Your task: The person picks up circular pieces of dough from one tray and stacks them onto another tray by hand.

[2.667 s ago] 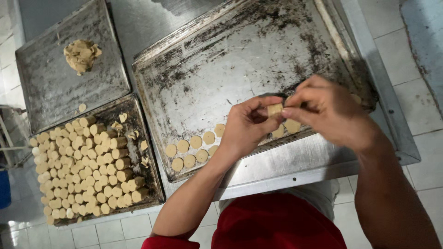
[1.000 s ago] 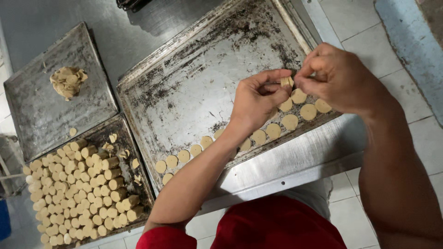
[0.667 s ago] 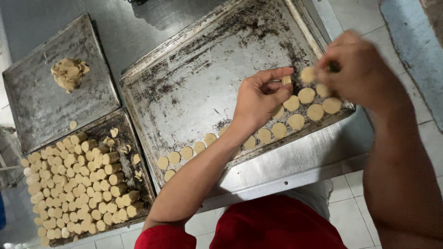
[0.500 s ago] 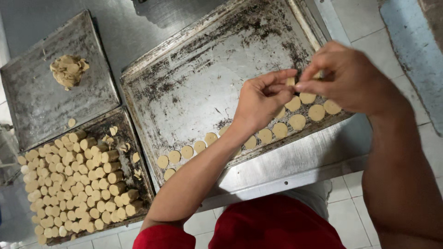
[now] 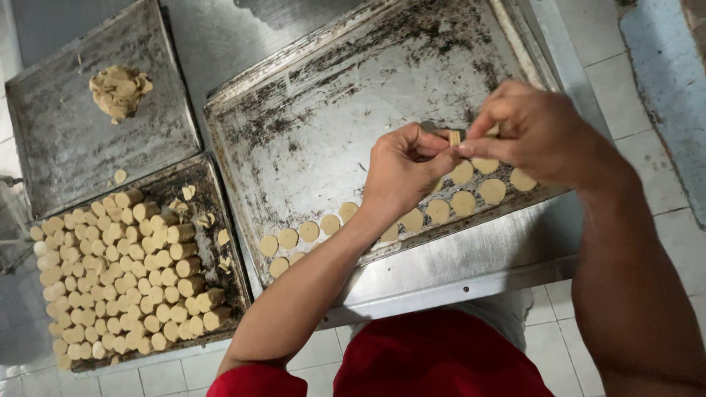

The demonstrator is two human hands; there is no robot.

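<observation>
Over the big baking tray (image 5: 331, 110), near its close edge, both hands meet and pinch one small piece of dough (image 5: 454, 137) between them. The left hand (image 5: 401, 173) curls its fingers tight around the piece from one side, with its wrist bent and its arm coming up from the low left. The right hand (image 5: 537, 129) comes in from the right and holds the same piece with its thumb and fingertips, knuckles up. The piece sits just above the flat dough rounds (image 5: 463, 202) that lie in rows on the tray. I think the piece could slip out and fall on those rounds, because it is tiny and only fingertips hold it. A hard squeeze could squash or crumble it, since the dough looks soft. A hand dipping low could also bump the rounds and push the rows crooked. To the left of the big tray sits a smaller tray (image 5: 228, 294) packed with dough plugs (image 5: 125, 272), and beyond that a flat tray (image 5: 73, 147) with a lump of dough (image 5: 119, 90).
</observation>
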